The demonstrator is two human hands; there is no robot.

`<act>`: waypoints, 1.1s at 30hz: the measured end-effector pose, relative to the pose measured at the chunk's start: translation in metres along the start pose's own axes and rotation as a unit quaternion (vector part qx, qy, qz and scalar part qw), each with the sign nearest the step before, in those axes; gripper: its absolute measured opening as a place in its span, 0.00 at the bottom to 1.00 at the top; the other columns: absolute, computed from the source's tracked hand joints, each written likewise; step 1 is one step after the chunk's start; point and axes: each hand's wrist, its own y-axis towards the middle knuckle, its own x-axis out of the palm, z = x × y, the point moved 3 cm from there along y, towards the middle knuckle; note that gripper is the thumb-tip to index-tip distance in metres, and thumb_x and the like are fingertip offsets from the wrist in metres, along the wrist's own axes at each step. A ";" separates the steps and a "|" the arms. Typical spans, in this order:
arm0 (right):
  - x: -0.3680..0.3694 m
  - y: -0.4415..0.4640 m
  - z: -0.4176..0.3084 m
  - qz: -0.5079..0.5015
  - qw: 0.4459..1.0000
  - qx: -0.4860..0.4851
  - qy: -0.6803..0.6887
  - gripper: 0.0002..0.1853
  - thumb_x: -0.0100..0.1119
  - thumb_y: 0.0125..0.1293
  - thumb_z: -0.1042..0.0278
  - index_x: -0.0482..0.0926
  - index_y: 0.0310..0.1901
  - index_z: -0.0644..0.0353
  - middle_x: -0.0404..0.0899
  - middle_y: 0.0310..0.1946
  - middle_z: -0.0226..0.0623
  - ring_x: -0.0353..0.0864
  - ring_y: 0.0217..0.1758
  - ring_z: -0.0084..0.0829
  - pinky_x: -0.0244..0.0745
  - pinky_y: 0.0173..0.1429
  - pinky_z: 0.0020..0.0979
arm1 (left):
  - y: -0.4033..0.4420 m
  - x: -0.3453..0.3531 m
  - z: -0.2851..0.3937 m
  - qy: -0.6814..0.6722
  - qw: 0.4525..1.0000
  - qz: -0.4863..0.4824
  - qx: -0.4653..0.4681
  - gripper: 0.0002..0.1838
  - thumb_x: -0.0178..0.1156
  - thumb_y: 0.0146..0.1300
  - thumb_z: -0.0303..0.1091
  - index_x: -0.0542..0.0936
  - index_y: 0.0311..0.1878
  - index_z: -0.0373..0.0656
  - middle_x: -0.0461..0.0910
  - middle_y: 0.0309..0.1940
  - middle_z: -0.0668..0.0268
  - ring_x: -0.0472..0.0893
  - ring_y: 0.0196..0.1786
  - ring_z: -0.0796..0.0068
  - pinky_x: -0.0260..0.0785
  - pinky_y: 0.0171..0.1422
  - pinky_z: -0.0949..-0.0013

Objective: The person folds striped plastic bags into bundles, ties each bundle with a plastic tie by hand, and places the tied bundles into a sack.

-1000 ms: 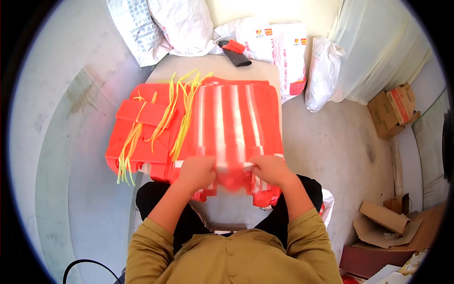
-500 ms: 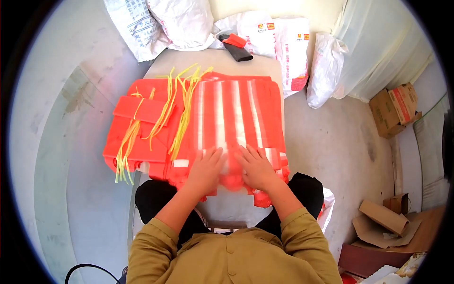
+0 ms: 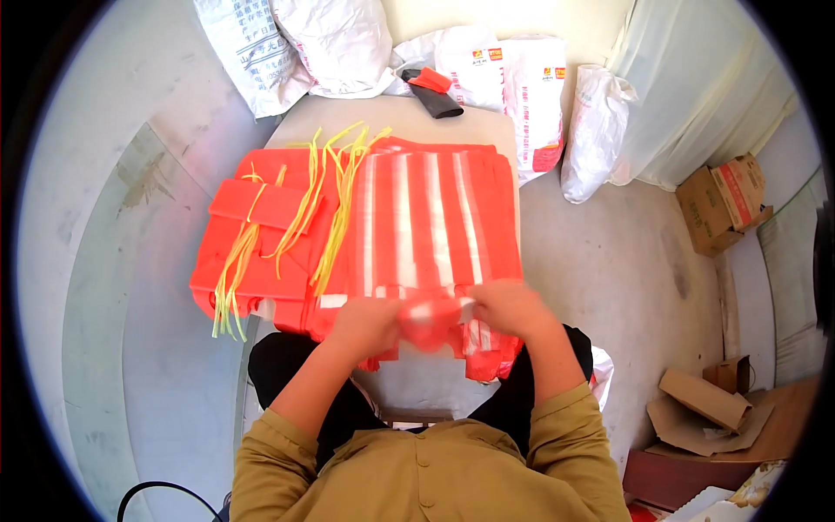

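A stack of red-and-white striped plastic bags (image 3: 448, 217) lies flat on the table before me. Between my hands, the near end of a bag is bunched up into a blurred red-and-white clump (image 3: 430, 322). My left hand (image 3: 367, 324) is closed on the clump's left side. On its other side, my right hand (image 3: 509, 308) grips the bag, with a white bit showing at the fingertips. Loose red bag ends hang over the table's front edge below my hands. To the left lie folded red bundles (image 3: 261, 204) with yellow ties (image 3: 335, 200) across them.
At the table's back edge (image 3: 348, 109) rests a dark roll with a red piece (image 3: 435, 91). White printed sacks (image 3: 335, 43) stand behind it. Cardboard boxes (image 3: 718, 204) sit on the floor to the right, and opened cardboard (image 3: 709, 413) lies nearer.
Both hands have gone from lying spread on the striped stack to gripping a bag's near end. That end is now bunched between them, and the right hand has shifted slightly right.
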 end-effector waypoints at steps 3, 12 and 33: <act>-0.022 -0.004 0.001 0.222 0.973 -0.070 -0.003 0.11 0.61 0.67 0.70 0.82 0.49 0.61 0.84 0.48 0.44 0.81 0.53 0.49 0.77 0.58 0.43 | -0.010 -0.001 -0.003 -0.240 0.970 -0.034 -0.033 0.16 0.63 0.61 0.26 0.81 0.53 0.37 0.86 0.45 0.60 0.86 0.47 0.63 0.77 0.54 0.65; 0.079 0.008 -0.002 0.346 0.899 -0.082 0.255 0.12 0.62 0.71 0.71 0.80 0.53 0.63 0.83 0.49 0.44 0.83 0.53 0.41 0.77 0.58 0.36 | -0.031 0.091 -0.043 -0.525 0.843 -0.015 -0.113 0.41 0.59 0.72 0.27 0.51 0.83 0.43 0.79 0.58 0.57 0.79 0.56 0.73 0.73 0.59 0.70; 0.156 0.006 -0.066 0.195 0.931 -0.086 0.297 0.29 0.62 0.71 0.64 0.70 0.72 0.54 0.83 0.49 0.54 0.83 0.51 0.51 0.79 0.57 0.44 | -0.051 0.114 -0.025 -0.672 0.706 -0.019 -0.223 0.28 0.60 0.75 0.35 0.66 0.74 0.45 0.78 0.62 0.62 0.82 0.59 0.70 0.83 0.52 0.60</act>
